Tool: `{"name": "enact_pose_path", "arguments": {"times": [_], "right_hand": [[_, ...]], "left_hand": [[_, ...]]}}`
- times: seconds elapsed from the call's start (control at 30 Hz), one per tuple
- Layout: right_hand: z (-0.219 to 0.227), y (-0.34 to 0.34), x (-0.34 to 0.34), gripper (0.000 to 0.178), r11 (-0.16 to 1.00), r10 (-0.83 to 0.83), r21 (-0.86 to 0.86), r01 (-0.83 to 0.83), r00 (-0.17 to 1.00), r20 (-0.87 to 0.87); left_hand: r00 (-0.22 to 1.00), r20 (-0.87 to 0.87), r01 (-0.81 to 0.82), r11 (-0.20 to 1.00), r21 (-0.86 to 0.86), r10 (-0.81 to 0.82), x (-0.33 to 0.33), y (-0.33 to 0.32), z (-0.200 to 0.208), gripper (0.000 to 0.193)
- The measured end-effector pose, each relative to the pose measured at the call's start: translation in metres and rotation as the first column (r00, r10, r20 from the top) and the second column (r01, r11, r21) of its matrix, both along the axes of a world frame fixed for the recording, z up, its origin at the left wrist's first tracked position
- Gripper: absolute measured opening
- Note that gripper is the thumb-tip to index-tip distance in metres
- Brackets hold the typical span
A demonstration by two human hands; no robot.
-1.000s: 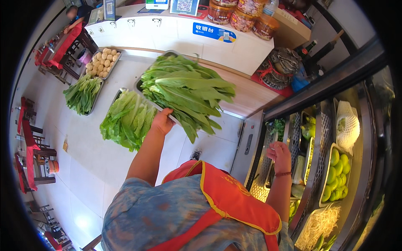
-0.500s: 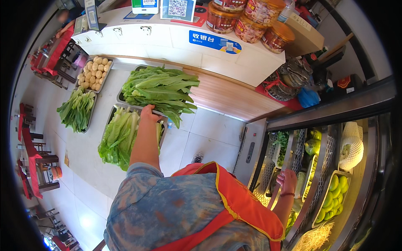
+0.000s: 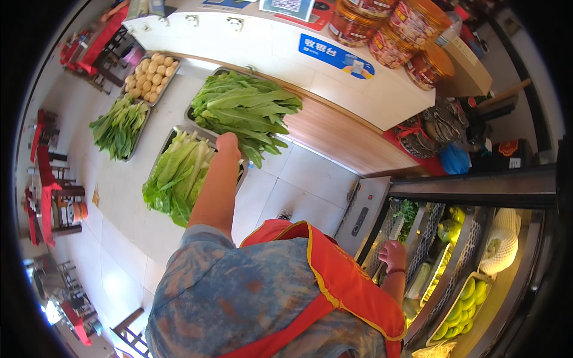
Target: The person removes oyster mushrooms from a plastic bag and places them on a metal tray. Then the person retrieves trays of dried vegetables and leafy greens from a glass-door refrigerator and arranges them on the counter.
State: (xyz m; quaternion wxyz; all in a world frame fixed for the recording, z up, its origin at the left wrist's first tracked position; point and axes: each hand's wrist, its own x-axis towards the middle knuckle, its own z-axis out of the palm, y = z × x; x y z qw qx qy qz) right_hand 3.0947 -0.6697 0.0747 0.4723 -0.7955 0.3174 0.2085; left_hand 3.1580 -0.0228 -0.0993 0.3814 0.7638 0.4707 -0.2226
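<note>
My left arm stretches forward over the table, and my left hand (image 3: 227, 142) bends down at the far right corner of a metal tray (image 3: 241, 179) of pale green lettuce (image 3: 178, 176). The hand looks closed, but its fingertips and whatever they hold are hidden. Just beyond it, long-leaf lettuce (image 3: 248, 104) lies heaped in another tray, its leaves hanging past the right side. To the right, my right hand (image 3: 393, 255) hovers by the lit display shelves, its fingers loosely curled and nothing visible in them.
A tray of round tan potatoes (image 3: 150, 79) and a tray of leafy greens (image 3: 121, 128) sit farther left. Behind stands a white counter (image 3: 268, 51) with orange-lidded jars (image 3: 430, 64). A display cooler (image 3: 453, 250) with green vegetables borders the right, its cabinet side (image 3: 364, 206) jutting toward me.
The view has shifted, with the counter and trays higher up in it. My left hand stays by the lettuce tray's far corner. My right hand has moved slightly left beside the cooler.
</note>
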Motion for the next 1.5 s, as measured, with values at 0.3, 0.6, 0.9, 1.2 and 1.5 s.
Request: {"name": "enact_pose_path", "arguments": {"times": [0.3,0.6,0.9,1.2,1.5], "right_hand": [[-0.060,0.045,0.030,0.014,0.885,0.459,-0.033,-0.465,0.881,-0.117],[-0.057,0.061,0.028,0.020,0.765,0.622,-0.082,-0.639,0.766,-0.162],[-0.107,0.028,0.021,0.026,0.467,0.804,-0.311,-0.828,0.544,-0.239],[0.018,0.053,0.051,0.017,0.213,0.975,-0.677,-0.705,0.113,0.190],[0.344,0.043,-0.047,0.017,0.777,0.520,-0.565,0.277,0.223,0.825]], "left_hand": [[0.461,0.888,-0.862,0.240,0.447,0.000,-0.245,0.077,0.195,0.048],[-0.128,-0.017,-0.349,-0.061,-0.935,0.992,-0.360,0.023,0.068,0.059],[-0.123,0.020,-0.445,-0.037,-0.895,0.992,-0.307,0.027,0.088,0.051],[0.175,0.372,-0.591,0.399,-0.701,0.912,-0.231,0.052,0.089,0.052],[0.344,0.937,-0.423,0.881,0.210,-0.058,-0.009,0.053,0.218,0.054]]}}
